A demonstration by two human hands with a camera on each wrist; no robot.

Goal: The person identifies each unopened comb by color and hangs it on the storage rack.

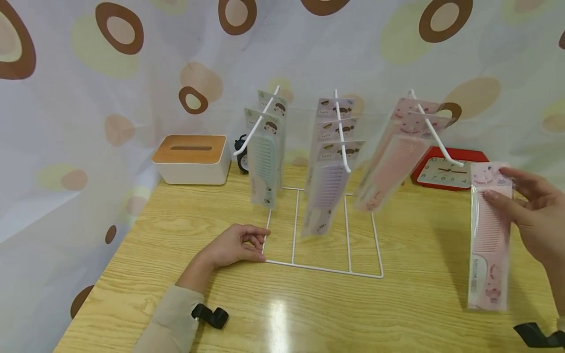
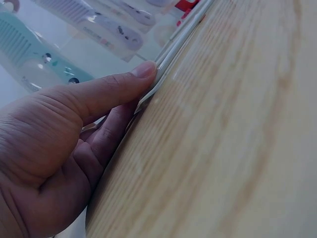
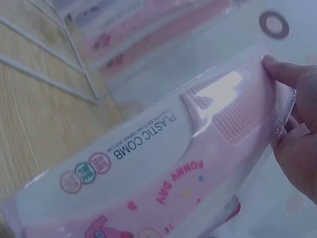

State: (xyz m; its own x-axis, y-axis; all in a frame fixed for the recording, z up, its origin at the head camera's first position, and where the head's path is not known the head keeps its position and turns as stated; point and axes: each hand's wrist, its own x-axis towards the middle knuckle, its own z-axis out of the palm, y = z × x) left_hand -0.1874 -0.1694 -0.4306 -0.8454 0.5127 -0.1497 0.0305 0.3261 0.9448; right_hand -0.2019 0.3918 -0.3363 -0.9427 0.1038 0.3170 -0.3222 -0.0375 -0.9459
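Note:
My right hand (image 1: 536, 211) pinches a packaged pink comb (image 1: 489, 235) near its top, thumb on the front. Its clear wrapper reads "PLASTIC COMB" in the right wrist view, and the pack hangs upright to the right of a white wire rack (image 1: 322, 269). At the rack's front left corner my left hand (image 1: 236, 245) grips the base wire, thumb and fingertips on it. On the rack's prongs hang green combs (image 1: 263, 164) at left, purple combs (image 1: 328, 189) in the middle and pink combs (image 1: 393, 166) at right, all in clear packs.
Behind the rack stand a white tissue box (image 1: 194, 169) with a wooden lid, a small black clock (image 1: 242, 159) partly hidden by the green combs, and a red clock (image 1: 446, 171). A patterned curtain (image 1: 309, 44) closes off the back of the wooden table (image 1: 247, 314).

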